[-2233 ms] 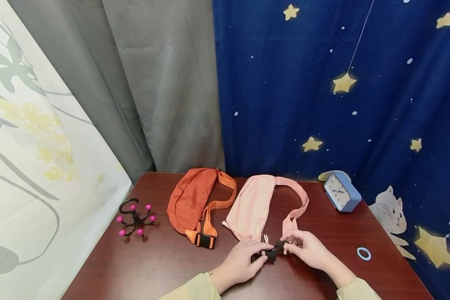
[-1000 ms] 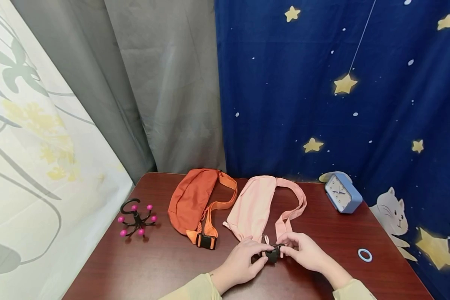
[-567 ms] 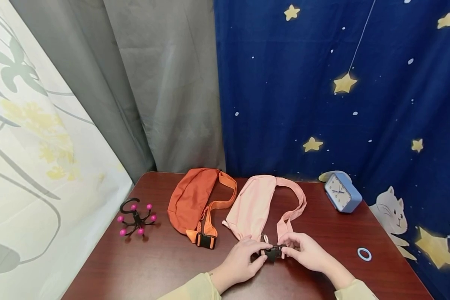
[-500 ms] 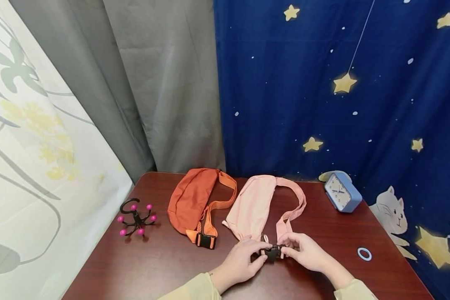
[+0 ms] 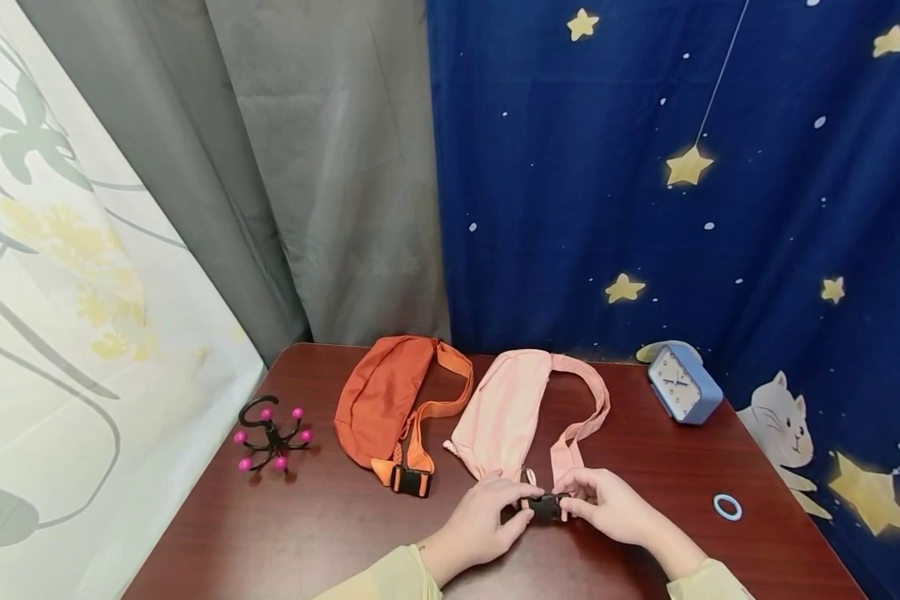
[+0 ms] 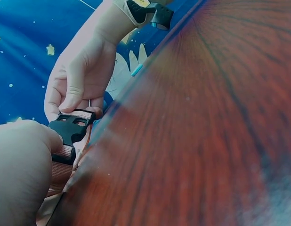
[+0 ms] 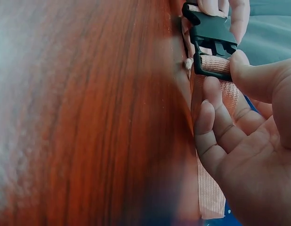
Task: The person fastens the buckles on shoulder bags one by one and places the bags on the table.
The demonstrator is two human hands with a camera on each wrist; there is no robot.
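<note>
A pink waist bag lies on the table, its strap looping out to the right. At its near end is a black side-release buckle, whose two halves sit one inside the other. My left hand pinches the socket half between thumb and fingers. On the other side, my right hand holds the prong half by its edge, the thumb on the frame in the right wrist view. Pink webbing threads through that frame. Fingers cover parts of the buckle in each view.
An orange waist bag with its buckle fastened lies left of the pink one. Farther left stands a black hook rack with pink tips. A blue clock and a light-blue ring are on the right. Curtains hang behind the table.
The two buckle halves, apart at first, have come together as my right hand moved left and pushed the prong half into the socket. My left hand has stayed nearly still.
</note>
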